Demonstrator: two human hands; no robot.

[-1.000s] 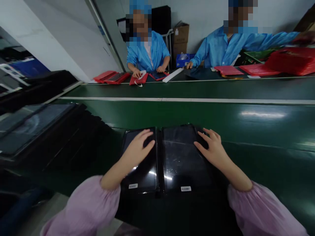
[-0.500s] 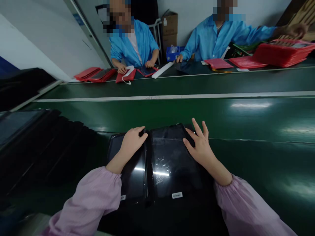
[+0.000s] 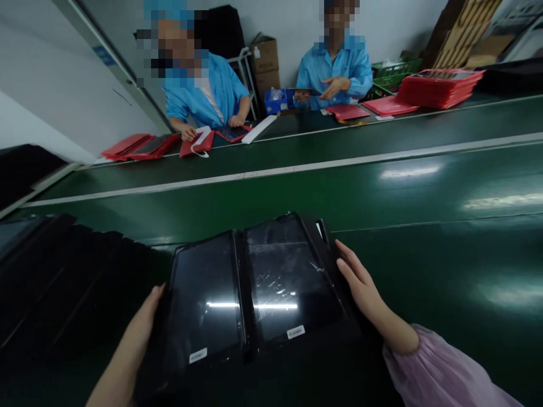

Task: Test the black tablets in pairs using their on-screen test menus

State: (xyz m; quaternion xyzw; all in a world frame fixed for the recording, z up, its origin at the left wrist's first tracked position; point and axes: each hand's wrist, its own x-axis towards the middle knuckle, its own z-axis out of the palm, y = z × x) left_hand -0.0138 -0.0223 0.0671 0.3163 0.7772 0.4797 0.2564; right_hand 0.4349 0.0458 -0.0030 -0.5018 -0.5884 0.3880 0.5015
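Two dark glossy panels, a left one and a right one, lie side by side in a black tray, each with a small white label near its lower edge. My left hand is at the tray's left side, its fingers mostly hidden behind the edge, closed round it. At the right side, my right hand presses its fingers against the tray's edge, gripping it. Clear film with creases covers the right panel.
Black stacked trays stand at the left on the green surface. Across the white strip, two people in blue work beside red pouches. One person holds a dark flat item.
Both hands have left the panels' upper edges and come down to the tray's outer sides. The view has shifted and tilted. The person at the right has drawn an outstretched arm back in.
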